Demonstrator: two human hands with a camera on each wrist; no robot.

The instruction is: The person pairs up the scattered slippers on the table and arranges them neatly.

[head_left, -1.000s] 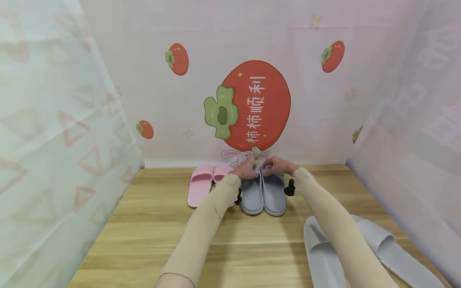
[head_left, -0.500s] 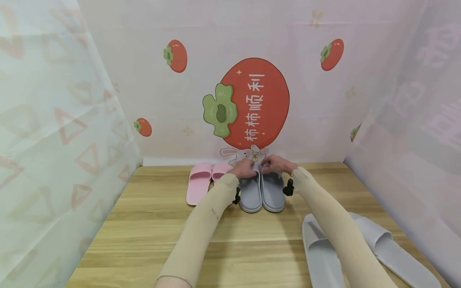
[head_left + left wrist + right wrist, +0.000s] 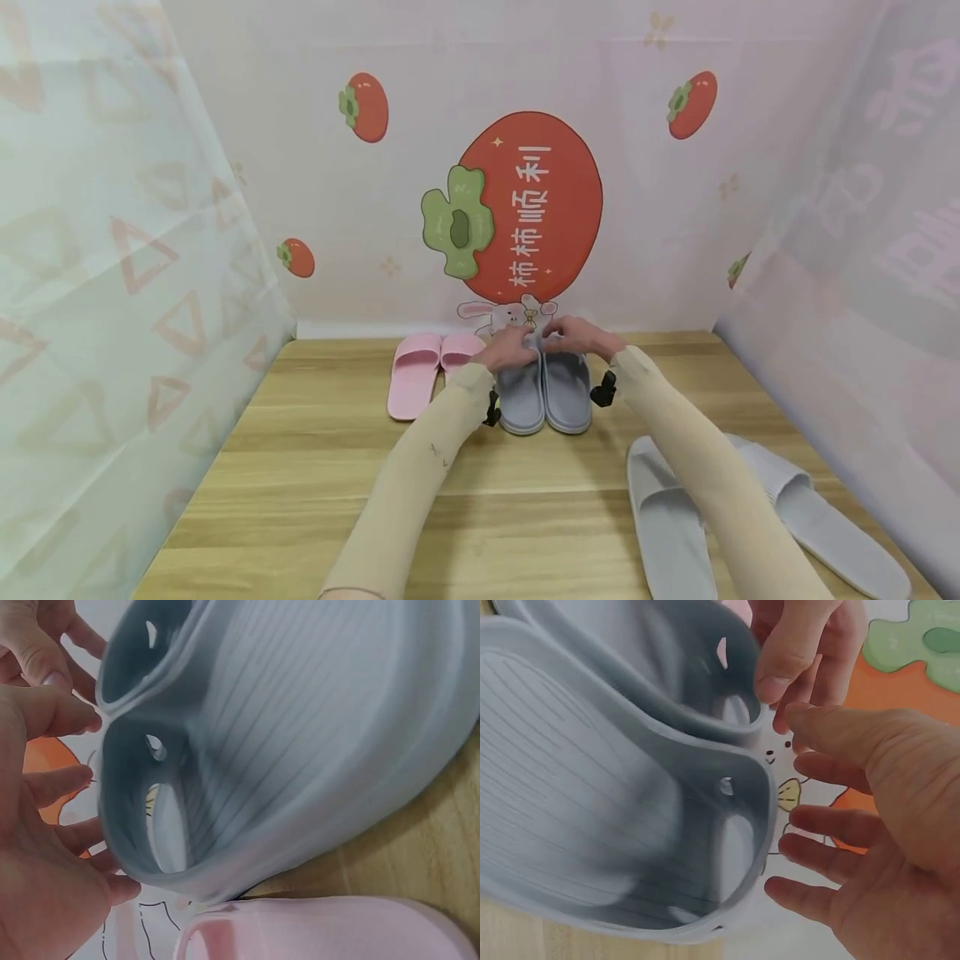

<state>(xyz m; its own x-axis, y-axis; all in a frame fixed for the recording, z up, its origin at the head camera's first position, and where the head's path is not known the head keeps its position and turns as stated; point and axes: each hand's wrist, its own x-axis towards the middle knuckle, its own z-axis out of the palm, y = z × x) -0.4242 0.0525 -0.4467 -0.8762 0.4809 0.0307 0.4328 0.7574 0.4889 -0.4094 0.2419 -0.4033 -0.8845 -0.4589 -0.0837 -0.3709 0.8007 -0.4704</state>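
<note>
Two grey-blue slippers, the left one (image 3: 522, 404) and the right one (image 3: 567, 396), stand side by side with toes toward the patterned back wall. Over the strap of the left slipper, my left hand (image 3: 510, 348) has its fingers relaxed and spread; in the left wrist view its fingertips lie close to the strap's edge (image 3: 120, 825). My right hand (image 3: 581, 336) is at the toe of the right slipper, and the right wrist view shows its fingers (image 3: 821, 855) extended and slightly apart from the strap. Neither hand grips anything. Contact at the left fingertips cannot be told.
A pair of pink slippers (image 3: 414, 383) stands left of the grey-blue pair, partly behind my left arm. Larger pale grey slippers (image 3: 678, 533) lie angled at the front right, partly under my right arm. Printed cloth walls bound the wooden floor (image 3: 495, 533).
The head view has tilted slightly, so the scene sits a little higher in it. My left fingers look more spread around the strap. The slippers keep their places.
</note>
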